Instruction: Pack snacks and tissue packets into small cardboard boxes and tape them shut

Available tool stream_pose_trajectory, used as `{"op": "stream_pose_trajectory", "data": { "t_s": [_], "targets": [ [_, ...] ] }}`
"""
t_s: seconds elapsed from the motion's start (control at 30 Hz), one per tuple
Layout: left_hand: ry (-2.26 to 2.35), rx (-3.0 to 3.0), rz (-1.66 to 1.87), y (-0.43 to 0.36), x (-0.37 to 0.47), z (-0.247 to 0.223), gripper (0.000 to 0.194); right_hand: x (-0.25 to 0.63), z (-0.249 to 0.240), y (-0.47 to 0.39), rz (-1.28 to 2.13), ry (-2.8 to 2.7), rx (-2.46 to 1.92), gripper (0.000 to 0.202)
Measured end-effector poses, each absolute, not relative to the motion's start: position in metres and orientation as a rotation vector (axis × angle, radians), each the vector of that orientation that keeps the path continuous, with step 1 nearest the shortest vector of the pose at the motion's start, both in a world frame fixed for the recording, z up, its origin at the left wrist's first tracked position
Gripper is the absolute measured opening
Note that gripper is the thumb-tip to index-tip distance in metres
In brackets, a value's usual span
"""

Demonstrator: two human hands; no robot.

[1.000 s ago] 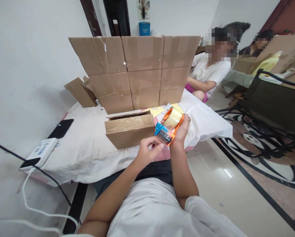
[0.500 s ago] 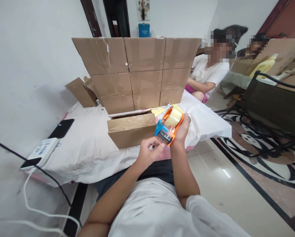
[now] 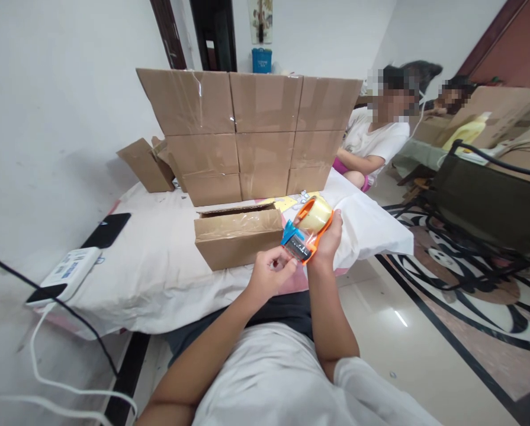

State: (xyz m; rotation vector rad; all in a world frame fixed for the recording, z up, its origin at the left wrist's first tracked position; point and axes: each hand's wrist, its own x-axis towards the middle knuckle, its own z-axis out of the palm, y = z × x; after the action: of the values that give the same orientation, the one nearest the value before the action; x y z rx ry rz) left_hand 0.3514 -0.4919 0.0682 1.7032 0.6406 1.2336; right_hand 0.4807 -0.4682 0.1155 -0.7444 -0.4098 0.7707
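A white, short-sleeved top fills the lower centre of the frame, its soft cloth creased in thin, shadowed folds across the front, and its loose right sleeve, right of centre near the bottom, ends by the elbow in a wide hem. Just above the top in the picture show dark trousers, near black at the middle and a duller blue-grey toward the left. Both forearms are bare, and so are the slim-fingered left hand and the partly hidden right hand.
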Motion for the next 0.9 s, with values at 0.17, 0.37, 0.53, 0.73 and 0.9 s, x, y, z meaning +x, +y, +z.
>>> {"op": "stream_pose_trajectory", "data": {
  "t_s": [0.17,0.37,0.53,0.73,0.9],
  "targets": [
    [0.507,1.674,1.220,-0.490,0.348,0.067,0.025,0.480,0.114,-0.466,0.779,-0.399,-0.730,0.047],
    [0.537,1.629,1.191,-0.493,0.343,0.075,0.033,0.478,0.113,-0.465,0.756,-0.389,-0.702,0.041],
    [0.562,1.604,1.190,-0.494,0.344,0.075,0.038,0.475,0.114,-0.469,0.788,-0.429,-0.697,0.043],
    [0.560,1.587,1.182,-0.493,0.343,0.071,0.035,0.473,0.115,-0.470,0.771,-0.430,-0.716,0.044],
    [0.447,1.619,1.166,-0.490,0.341,0.070,0.041,0.479,0.109,-0.465,0.739,-0.420,-0.724,0.042]
  ]
}}
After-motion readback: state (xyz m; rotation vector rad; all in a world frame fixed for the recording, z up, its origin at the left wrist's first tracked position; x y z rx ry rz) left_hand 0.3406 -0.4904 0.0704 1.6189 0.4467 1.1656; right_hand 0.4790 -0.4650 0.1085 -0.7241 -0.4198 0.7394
